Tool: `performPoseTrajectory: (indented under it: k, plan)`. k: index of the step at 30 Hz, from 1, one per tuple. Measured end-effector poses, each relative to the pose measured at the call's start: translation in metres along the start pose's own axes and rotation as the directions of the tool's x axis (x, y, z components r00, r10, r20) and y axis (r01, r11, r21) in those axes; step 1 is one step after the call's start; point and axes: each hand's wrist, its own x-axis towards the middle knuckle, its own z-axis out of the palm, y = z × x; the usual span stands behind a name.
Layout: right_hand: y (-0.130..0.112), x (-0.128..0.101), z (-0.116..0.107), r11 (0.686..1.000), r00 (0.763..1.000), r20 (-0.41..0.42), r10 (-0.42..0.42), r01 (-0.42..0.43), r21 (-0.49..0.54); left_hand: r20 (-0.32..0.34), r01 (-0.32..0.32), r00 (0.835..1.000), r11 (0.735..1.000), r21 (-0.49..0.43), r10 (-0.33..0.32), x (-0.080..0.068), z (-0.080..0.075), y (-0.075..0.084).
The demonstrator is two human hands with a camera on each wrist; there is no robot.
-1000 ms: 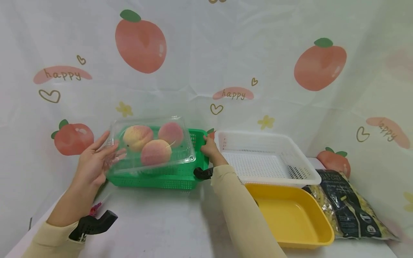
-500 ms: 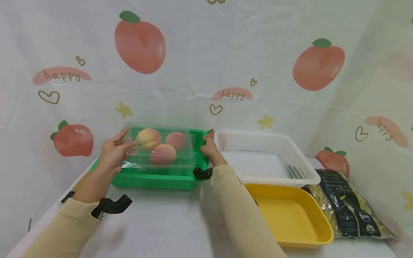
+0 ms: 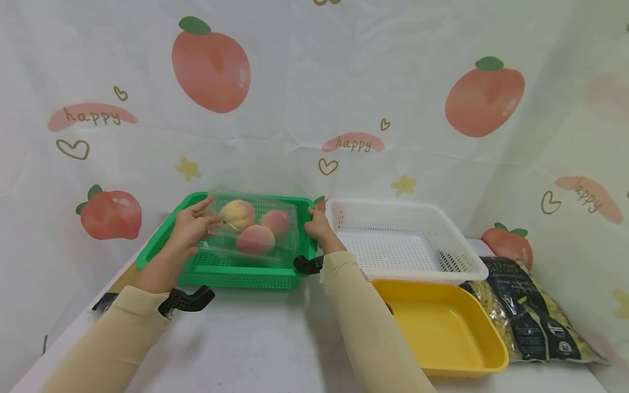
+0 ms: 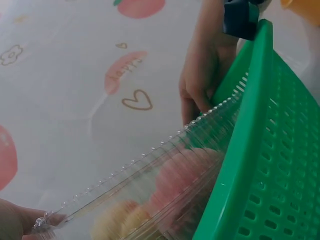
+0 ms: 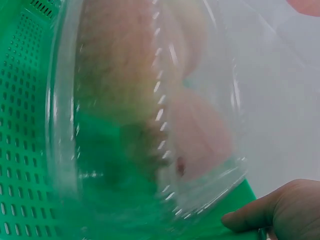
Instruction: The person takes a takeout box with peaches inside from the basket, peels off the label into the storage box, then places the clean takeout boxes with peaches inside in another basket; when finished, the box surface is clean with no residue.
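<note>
My left hand (image 3: 189,226) holds the left end of a clear plastic clamshell box (image 3: 251,222), thumb and fingers at its edge. Three peaches (image 3: 256,240) show through the plastic. The box lies tilted within the green basket (image 3: 236,277), its right end lower, as the left wrist view also shows. At the right rim of this basket, my right hand (image 3: 320,228) grips the edge; its thumb (image 5: 252,215) lies over the rim in the right wrist view. The fingers below that rim are mostly hidden.
A white perforated basket (image 3: 393,275) stands just right of the green one. In front of it is a yellow tub (image 3: 437,327), with a dark-labelled bag of pasta (image 3: 535,322) at the far right. A patterned cloth (image 3: 295,82) hangs close behind.
My left hand has moved right and down, bringing the peach box from above the green basket's left side down into it. My right hand has stayed on the rim.
</note>
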Motion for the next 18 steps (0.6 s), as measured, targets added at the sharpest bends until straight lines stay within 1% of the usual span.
performPoseTrajectory:
  k: [5, 9, 12, 18]
  plan:
    - [0.000, 0.000, 0.001, 1.000, 1.000, 0.005, -0.008, 0.008, 0.006, 0.016, 0.011, 1.000, 1.000, 0.007, -0.011, 0.006, 0.002, -0.003]
    - [0.001, 0.001, 0.002, 1.000, 1.000, 0.008, -0.003, 0.002, 0.016, 0.023, 0.038, 0.999, 0.999, 0.020, -0.039, 0.013, 0.002, -0.005]
    - [0.002, 0.002, 0.002, 1.000, 1.000, 0.008, 0.003, -0.003, 0.013, 0.045, 0.049, 0.998, 0.998, 0.036, -0.051, 0.021, 0.002, -0.006]
    - [0.002, 0.001, 0.001, 1.000, 1.000, 0.011, 0.000, 0.000, -0.010, 0.106, 0.040, 0.993, 0.996, 0.083, -0.048, 0.035, 0.003, -0.002]
